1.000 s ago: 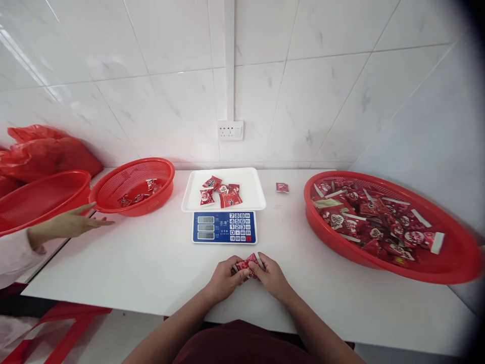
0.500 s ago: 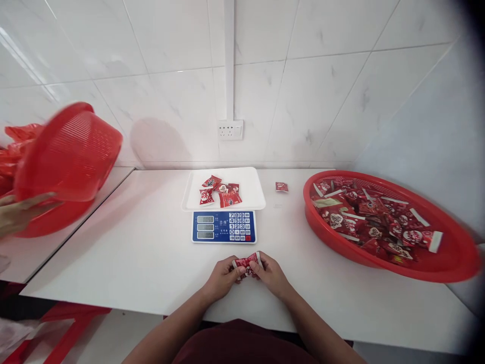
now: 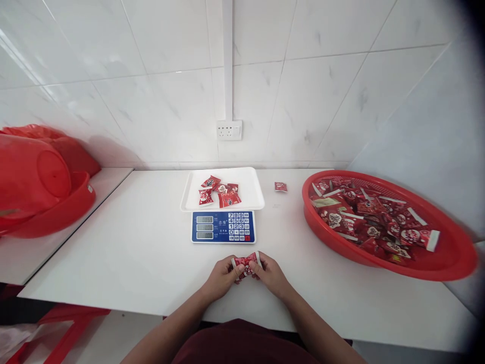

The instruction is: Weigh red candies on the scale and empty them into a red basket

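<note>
Both my hands rest on the white table near its front edge and pinch one small red candy packet between them. My left hand grips its left end, my right hand its right end. Just beyond them stands a blue-faced digital scale with a white tray on top, and several red candy packets lie in that tray. To the right sits a big red basket full of the same red packets. One single packet lies on the table behind the scale.
At the far left, on a lower side surface, red baskets are stacked with one tipped over, in front of a red plastic bag. A wall socket sits on the tiled wall behind the scale.
A co-worker's hand lifted the small red basket off the left of the table and tipped it onto the baskets at far left; the hand is gone. My hands stayed on the packet.
</note>
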Tool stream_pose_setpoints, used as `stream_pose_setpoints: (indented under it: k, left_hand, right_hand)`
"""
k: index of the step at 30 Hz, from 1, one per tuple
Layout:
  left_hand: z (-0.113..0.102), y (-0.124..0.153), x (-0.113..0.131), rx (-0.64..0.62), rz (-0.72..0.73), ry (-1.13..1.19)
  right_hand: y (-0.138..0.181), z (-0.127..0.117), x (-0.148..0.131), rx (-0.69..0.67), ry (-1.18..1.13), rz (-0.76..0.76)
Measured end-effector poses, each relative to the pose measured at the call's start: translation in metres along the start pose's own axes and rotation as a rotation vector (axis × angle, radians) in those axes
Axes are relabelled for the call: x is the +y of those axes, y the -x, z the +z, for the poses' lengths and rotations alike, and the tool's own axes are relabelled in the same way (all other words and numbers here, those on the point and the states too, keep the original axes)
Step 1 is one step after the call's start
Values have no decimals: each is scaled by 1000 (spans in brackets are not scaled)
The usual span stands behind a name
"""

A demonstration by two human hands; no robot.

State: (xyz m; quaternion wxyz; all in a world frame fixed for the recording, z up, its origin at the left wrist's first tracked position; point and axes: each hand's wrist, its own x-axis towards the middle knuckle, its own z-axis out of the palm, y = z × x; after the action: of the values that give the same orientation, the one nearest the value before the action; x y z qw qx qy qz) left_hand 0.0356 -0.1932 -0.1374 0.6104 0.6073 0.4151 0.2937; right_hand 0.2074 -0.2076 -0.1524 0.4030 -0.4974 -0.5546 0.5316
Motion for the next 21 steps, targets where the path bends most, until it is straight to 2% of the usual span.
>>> stream_pose_setpoints:
  k: [5,10,13,15,18,21]
  left_hand:
    - [0,0,0,-13,15,-5]
    - [2,1,-2,60,40,2]
    - [-4,0,4,115,97,-58]
    - [-15,-3,15,185,139,-102]
    - [-41,-12,42,371,203,-159]
    - [-75,-22,72,570,335,-72]
  right_hand:
    - [0,1,-2,23,-8,-19]
    - [0,-1,0,8,-35,-26]
    - [0,-1,2,-13,-72,-14]
    - [-1,-1,2,-20,-93,6]
    - [0,0,2,-22,-86,24]
    - [0,1,0,-28,-43,20]
